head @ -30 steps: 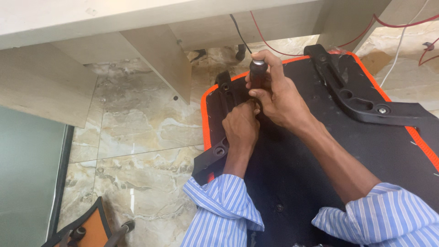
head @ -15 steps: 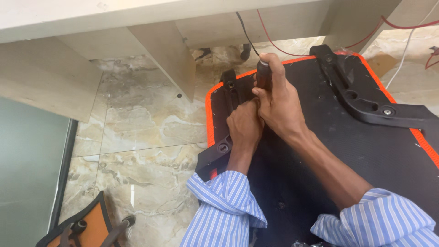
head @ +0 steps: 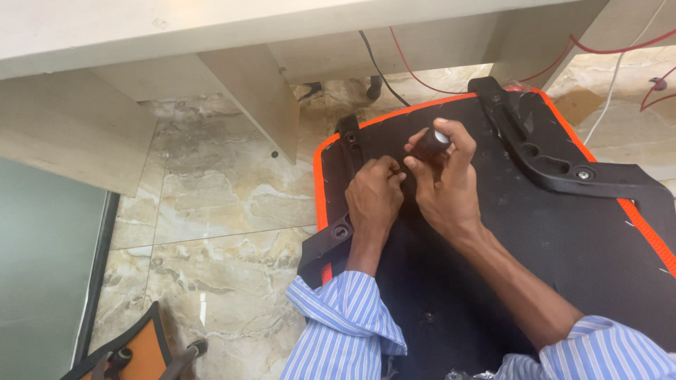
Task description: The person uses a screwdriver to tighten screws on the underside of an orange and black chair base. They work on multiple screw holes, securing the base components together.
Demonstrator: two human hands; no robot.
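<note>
The right hand (head: 445,184) is closed around the dark, round handle of a screwdriver (head: 429,145), thumb and fingers wrapped on it with its grey cap showing at the top; the shaft runs down out of sight behind the fingers. The left hand (head: 373,197) is curled into a loose fist just beside it, fingertips pinched together at the spot where the tip would meet the panel; it seems to steady a screw or the blade, though the view does not show which. Both hands work on a black seat panel (head: 493,281) with an orange edge (head: 320,190), which lies flat on the marble floor (head: 211,204) under a pale desk (head: 176,28). A black arm bracket (head: 556,165) sits on the panel to the right, well apart from the hands, and another bracket (head: 331,236) lies at the panel's left edge near the left wrist. Red and black cables (head: 394,63) hang behind. To do the fastening well, the tool should stand square to the panel, with firm downward pressure from the right palm so the tip does not slip out, while the left fingertips hold things in line and stay clear of the tip. Short, even turns suit this better than a fast spin.
</note>
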